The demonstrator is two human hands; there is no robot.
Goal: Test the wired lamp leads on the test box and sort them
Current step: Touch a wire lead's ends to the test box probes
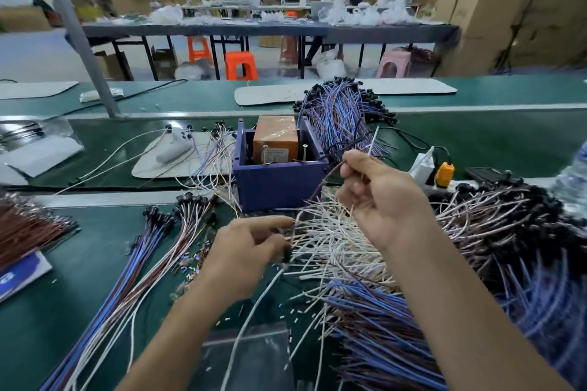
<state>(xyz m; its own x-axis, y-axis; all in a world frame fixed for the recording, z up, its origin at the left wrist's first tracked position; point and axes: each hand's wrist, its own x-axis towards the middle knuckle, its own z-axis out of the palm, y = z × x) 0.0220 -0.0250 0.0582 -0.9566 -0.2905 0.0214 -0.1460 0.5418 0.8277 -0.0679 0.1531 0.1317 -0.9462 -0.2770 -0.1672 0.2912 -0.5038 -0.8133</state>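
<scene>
While heaps of wired lamp leads (pixel 336 247) crowd the green bench (pixel 63 311) on every side, the blue test box (pixel 279 182) stands among them, an orange unit (pixel 275 136) inside it. A laid-out row of leads (pixel 149 251) lies to the left. The right hand (pixel 381 200), raised beside the box, pinches a thin dark lead (pixel 330 174) between its fingertips; the left hand (pixel 244 251), lower, pinches a small black end (pixel 286 252) at the pile's edge.

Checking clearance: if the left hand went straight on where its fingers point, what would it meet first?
The pile of white leads: the left hand points right, fingertips at its loose ends. Depth is unclear; it might skim just above.
</scene>
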